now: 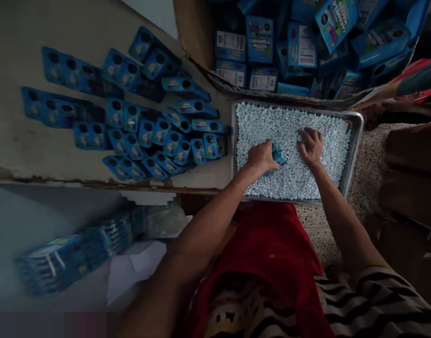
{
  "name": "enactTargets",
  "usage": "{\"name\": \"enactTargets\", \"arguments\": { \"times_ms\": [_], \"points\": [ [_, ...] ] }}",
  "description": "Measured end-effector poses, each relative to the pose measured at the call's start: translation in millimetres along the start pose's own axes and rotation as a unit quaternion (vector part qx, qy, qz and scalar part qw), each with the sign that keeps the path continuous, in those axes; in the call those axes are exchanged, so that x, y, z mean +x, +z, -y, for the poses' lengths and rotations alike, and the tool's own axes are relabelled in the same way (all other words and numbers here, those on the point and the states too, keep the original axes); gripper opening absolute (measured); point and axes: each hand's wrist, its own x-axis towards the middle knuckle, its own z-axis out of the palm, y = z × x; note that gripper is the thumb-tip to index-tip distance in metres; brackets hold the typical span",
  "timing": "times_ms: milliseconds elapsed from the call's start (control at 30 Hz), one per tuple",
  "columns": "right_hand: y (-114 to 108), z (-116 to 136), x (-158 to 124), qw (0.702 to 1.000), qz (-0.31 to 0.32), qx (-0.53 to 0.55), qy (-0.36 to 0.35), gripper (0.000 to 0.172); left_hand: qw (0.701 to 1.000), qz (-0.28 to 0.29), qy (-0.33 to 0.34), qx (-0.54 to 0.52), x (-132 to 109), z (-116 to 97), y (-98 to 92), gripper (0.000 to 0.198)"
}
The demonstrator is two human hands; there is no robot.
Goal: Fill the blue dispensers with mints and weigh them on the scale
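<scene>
A metal tray [356, 123] in front of me is filled with small pale blue-white candies [268, 122]. My left hand [261, 157] grips a small blue carton [278, 155] and holds it down in the candies. My right hand [310, 145] lies on the candies just to the right of the carton, its fingers curled down into the pile. What, if anything, those fingers hold is hidden.
Several filled blue cartons [148, 126] lie in rows on the board to the left of the tray. A big cardboard box [197, 37] of flat blue cartons stands behind the tray. Stacked blue packs [67, 258] lie lower left. Another person's arm [395, 91] reaches in at the right edge.
</scene>
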Motion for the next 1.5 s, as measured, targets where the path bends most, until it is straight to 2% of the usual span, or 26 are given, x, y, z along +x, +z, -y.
{"name": "enactTargets", "arguments": {
  "times_ms": [100,167,300,333,400,500,567,667,800,900,1000,1067,1167,1267,1333,1433,1500],
  "points": [
    [8.0,24.2,-0.3,0.994,0.006,0.106,0.007,0.043,1.000,0.013,0.010,0.010,9.9,-8.5,-5.4,0.082],
    [12.5,41.6,-0.4,0.975,-0.003,0.220,0.029,0.045,1.000,0.013,0.014,0.013,7.0,-11.0,-11.1,0.079],
    [13.0,80.9,2.0,0.888,-0.040,0.424,0.171,0.049,0.998,-0.030,0.013,-0.056,-15.8,-3.5,-20.9,0.079],
    [9.5,91.5,3.2,0.869,-0.053,0.452,0.196,0.050,0.994,-0.050,0.026,-0.093,-22.6,0.5,-21.2,0.082],
    [-0.9,112.5,5.8,0.848,-0.073,0.482,0.206,0.051,0.979,-0.096,0.065,-0.171,-34.9,9.4,-17.0,0.088],
    [-14.5,138.9,8.2,0.843,-0.089,0.501,0.175,0.049,0.943,-0.179,0.104,-0.260,-47.0,20.0,1.2,0.093],
    [-16.7,149.5,7.3,0.845,-0.096,0.500,0.163,0.048,0.930,-0.217,0.084,-0.284,-51.3,23.8,15.8,0.091],
    [-13.8,156.0,2.9,0.867,-0.089,0.463,0.164,0.054,0.936,-0.210,0.035,-0.280,-56.0,26.4,27.7,0.083],
    [-18.9,167.0,-2.7,0.878,-0.076,0.444,0.159,0.049,0.947,-0.188,0.065,-0.252,-62.4,26.3,16.4,0.078],
    [-29.0,186.9,-5.5,0.875,-0.082,0.458,0.134,0.043,0.948,-0.196,0.077,-0.238,-66.0,23.9,0.4,0.076],
    [-35.0,204.1,-10.4,0.890,-0.069,0.430,0.132,0.043,0.955,-0.181,0.070,-0.224,-68.2,24.8,-9.9,0.073],
    [-36.0,202.9,-14.5,0.900,-0.061,0.411,0.133,0.047,0.958,-0.180,0.040,-0.222,-69.7,29.6,-12.5,0.072],
    [-35.7,174.3,-22.0,0.914,-0.066,0.373,0.142,0.050,0.956,-0.183,0.025,-0.227,-72.6,40.8,-13.4,0.077],
    [-32.7,129.5,-37.1,0.971,-0.036,0.196,0.135,0.044,0.953,-0.191,0.033,-0.233,-75.1,50.6,-14.4,0.078],
    [-26.6,104.5,-51.0,0.995,0.029,0.048,0.082,0.051,0.948,-0.202,0.025,-0.246,-76.4,54.9,-15.3,0.077],
    [-10.5,80.8,-62.6,0.989,0.119,-0.083,-0.020,0.075,0.940,-0.196,0.036,-0.276,-80.5,59.6,-13.9,0.080],
    [2.6,69.4,-55.0,0.984,0.128,-0.115,-0.051,0.080,0.933,-0.198,0.028,-0.299,-85.7,62.2,-9.4,0.082]
  ]
}}
